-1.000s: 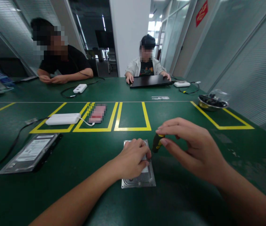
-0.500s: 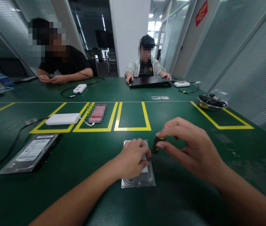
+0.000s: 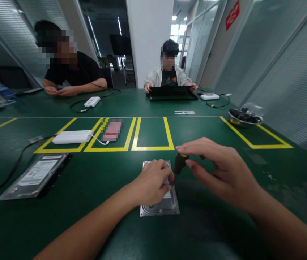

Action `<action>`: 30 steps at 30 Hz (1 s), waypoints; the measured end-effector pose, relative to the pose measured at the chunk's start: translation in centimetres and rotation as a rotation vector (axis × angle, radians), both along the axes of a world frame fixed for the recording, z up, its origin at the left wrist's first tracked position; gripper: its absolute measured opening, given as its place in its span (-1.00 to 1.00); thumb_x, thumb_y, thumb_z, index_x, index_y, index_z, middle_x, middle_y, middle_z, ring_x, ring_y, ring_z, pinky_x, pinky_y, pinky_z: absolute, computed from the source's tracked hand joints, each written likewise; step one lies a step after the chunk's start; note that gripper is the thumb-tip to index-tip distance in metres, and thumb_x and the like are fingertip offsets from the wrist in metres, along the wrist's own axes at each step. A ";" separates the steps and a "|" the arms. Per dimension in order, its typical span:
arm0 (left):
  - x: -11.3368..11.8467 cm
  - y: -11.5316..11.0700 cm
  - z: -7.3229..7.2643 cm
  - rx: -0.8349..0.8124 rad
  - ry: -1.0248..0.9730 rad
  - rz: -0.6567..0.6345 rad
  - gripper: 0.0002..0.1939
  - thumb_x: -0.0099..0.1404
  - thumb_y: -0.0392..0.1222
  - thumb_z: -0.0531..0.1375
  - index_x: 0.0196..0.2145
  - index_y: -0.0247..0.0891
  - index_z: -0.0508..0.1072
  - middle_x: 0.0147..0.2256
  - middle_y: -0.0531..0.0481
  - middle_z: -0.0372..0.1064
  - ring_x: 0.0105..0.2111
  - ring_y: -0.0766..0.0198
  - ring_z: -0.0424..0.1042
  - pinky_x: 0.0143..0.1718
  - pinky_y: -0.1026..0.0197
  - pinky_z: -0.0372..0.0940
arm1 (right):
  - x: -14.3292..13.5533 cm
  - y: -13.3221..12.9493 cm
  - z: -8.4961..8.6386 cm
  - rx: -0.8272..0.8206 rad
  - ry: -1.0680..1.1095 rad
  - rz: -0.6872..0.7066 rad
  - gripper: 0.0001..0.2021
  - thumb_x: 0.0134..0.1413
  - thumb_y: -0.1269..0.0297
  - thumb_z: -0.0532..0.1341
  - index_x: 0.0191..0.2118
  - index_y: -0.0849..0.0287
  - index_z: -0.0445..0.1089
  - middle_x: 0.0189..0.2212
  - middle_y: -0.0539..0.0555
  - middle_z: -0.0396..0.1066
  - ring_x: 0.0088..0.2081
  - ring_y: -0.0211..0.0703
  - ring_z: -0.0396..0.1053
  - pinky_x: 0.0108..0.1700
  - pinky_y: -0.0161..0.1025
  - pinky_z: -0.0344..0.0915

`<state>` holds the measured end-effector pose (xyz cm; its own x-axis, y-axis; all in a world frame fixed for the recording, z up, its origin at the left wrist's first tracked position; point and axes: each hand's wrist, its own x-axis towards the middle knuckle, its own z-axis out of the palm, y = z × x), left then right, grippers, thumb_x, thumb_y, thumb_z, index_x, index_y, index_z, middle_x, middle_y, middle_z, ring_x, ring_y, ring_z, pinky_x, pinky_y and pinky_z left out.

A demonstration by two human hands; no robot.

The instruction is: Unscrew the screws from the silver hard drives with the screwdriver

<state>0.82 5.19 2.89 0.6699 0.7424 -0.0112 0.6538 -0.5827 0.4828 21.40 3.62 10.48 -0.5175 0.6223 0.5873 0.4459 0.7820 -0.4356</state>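
A silver hard drive (image 3: 173, 206) lies on the green table in front of me. My left hand (image 3: 154, 182) rests over its upper part, fingers bent round toward the right edge and pressed on it. My right hand (image 3: 215, 166) is just to the right, thumb and fingertips on the top of a short dark screwdriver (image 3: 180, 164) with a yellow band. The screwdriver stands slightly tilted at the drive's right edge; its tip is hidden. A second hard drive (image 3: 38, 173) with a white label lies at the left.
Yellow tape outlines (image 3: 153, 148) mark the table. A white power bank (image 3: 73, 137) is cabled to a pixelated phone (image 3: 112, 130). A metal bowl (image 3: 241, 122) holds dark items. Across sit two people, one holding a black tray-like panel (image 3: 173, 94).
The right hand's index fingertip has shifted left over the screwdriver's top, and the screwdriver has tipped slightly. The person opposite has tilted the black panel. My left hand stays put.
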 end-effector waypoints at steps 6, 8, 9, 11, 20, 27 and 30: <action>0.0 0.0 0.0 0.006 0.007 -0.001 -0.85 0.28 -0.20 0.18 -0.17 -0.14 0.40 -0.12 -0.03 0.22 -0.08 0.04 0.22 -0.06 -0.08 0.15 | -0.1 0.1 -0.1 0.025 0.005 -0.072 -0.89 0.10 0.37 0.30 -0.21 0.13 0.45 -0.27 0.09 0.42 -0.21 -0.13 0.39 -0.24 -0.21 0.37; -0.1 -0.1 0.0 0.001 0.010 -0.004 -0.85 0.27 -0.20 0.18 -0.17 -0.14 0.40 -0.13 -0.03 0.22 -0.09 0.05 0.23 -0.07 -0.06 0.16 | 0.0 0.1 -0.1 0.025 0.010 -0.057 -0.87 0.11 0.41 0.28 -0.19 0.13 0.44 -0.27 0.08 0.45 -0.21 -0.13 0.40 -0.20 -0.20 0.38; -0.1 -0.1 0.0 -0.003 0.008 -0.006 -0.85 0.27 -0.20 0.18 -0.18 -0.14 0.40 -0.13 -0.03 0.22 -0.09 0.05 0.23 -0.08 -0.06 0.16 | 0.1 0.1 -0.1 0.017 0.009 -0.036 -0.82 0.12 0.44 0.25 -0.14 0.13 0.43 -0.23 0.08 0.47 -0.17 -0.12 0.41 -0.16 -0.18 0.38; -0.1 -0.1 0.1 -0.007 0.003 -0.003 -0.85 0.27 -0.21 0.18 -0.18 -0.14 0.40 -0.12 -0.03 0.23 -0.09 0.05 0.23 -0.07 -0.05 0.17 | 0.1 0.1 -0.2 -0.002 0.009 0.003 -0.72 0.14 0.48 0.21 -0.03 0.11 0.41 -0.14 0.10 0.48 -0.09 -0.10 0.42 -0.07 -0.14 0.38; -0.1 -0.1 0.0 0.007 0.015 -0.005 -0.83 0.27 -0.20 0.18 -0.16 -0.15 0.40 -0.11 -0.04 0.23 -0.08 0.04 0.23 -0.04 -0.06 0.17 | -0.1 0.1 -0.2 0.017 0.033 -0.050 -0.84 0.11 0.43 0.28 -0.16 0.14 0.43 -0.25 0.07 0.46 -0.19 -0.15 0.41 -0.17 -0.20 0.38; 0.0 -0.1 0.0 0.005 0.010 0.009 -0.84 0.28 -0.19 0.18 -0.15 -0.13 0.40 -0.09 -0.04 0.24 -0.06 0.04 0.23 -0.02 -0.08 0.16 | -0.2 0.1 -0.4 0.009 0.030 -0.022 -0.79 0.11 0.35 0.30 -0.11 0.12 0.43 -0.21 0.09 0.46 -0.15 -0.11 0.41 -0.16 -0.17 0.39; 0.0 -0.1 0.1 0.003 0.023 0.004 -0.84 0.28 -0.19 0.18 -0.16 -0.13 0.41 -0.11 -0.03 0.23 -0.07 0.04 0.23 -0.04 -0.06 0.16 | -0.1 0.2 -0.4 0.036 0.051 -0.056 -0.87 0.09 0.32 0.33 -0.22 0.12 0.42 -0.32 0.05 0.43 -0.24 -0.13 0.40 -0.25 -0.21 0.37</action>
<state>0.84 5.08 2.98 0.6667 0.7449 -0.0244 0.6670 -0.5817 0.4657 21.27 3.83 10.11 -0.4511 0.6273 0.6348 0.4671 0.7720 -0.4310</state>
